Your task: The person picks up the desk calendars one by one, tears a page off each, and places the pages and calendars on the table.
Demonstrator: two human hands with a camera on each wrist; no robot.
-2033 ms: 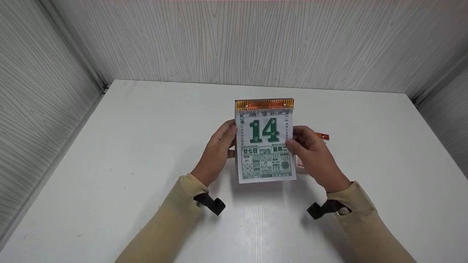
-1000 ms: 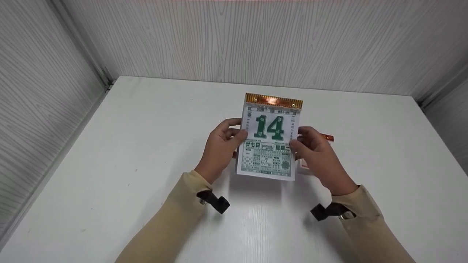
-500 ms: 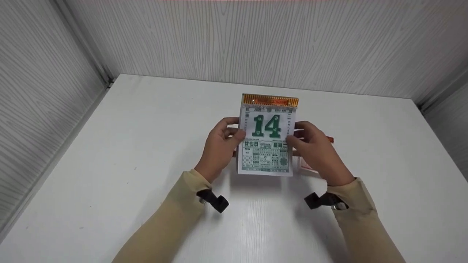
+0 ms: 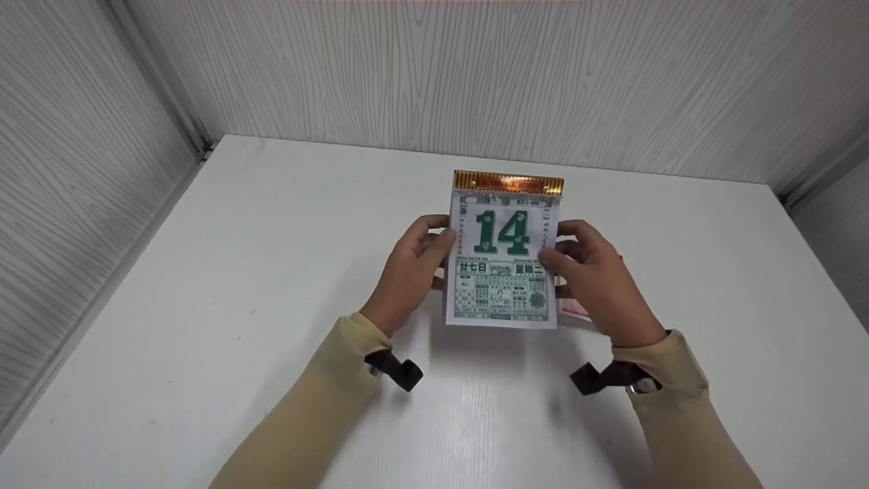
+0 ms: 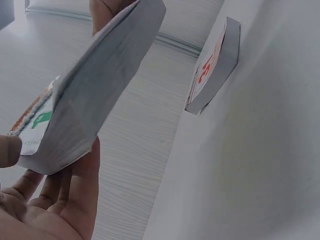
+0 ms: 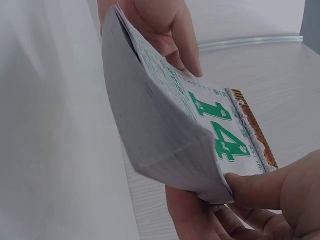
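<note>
Above the white surface (image 4: 237, 285), the tear-off calendar (image 4: 504, 272) hangs in the air between both hands, its face with the green 14 turned up to the head camera. Over the last two seconds it has tilted and shifted a little while both grips stayed put, so it looks like handling or squaring the pad rather than tearing a page. The left hand (image 4: 411, 272) pinches its left edge, thumb on the front. The right hand (image 4: 590, 278) pinches the right edge likewise. A second, red-printed pad (image 5: 212, 67) lies on the surface just behind the right hand.

Calendar pad (image 4: 502, 251) between hands, second pad (image 5: 212, 67) behind, on table (image 4: 271, 272)
</note>
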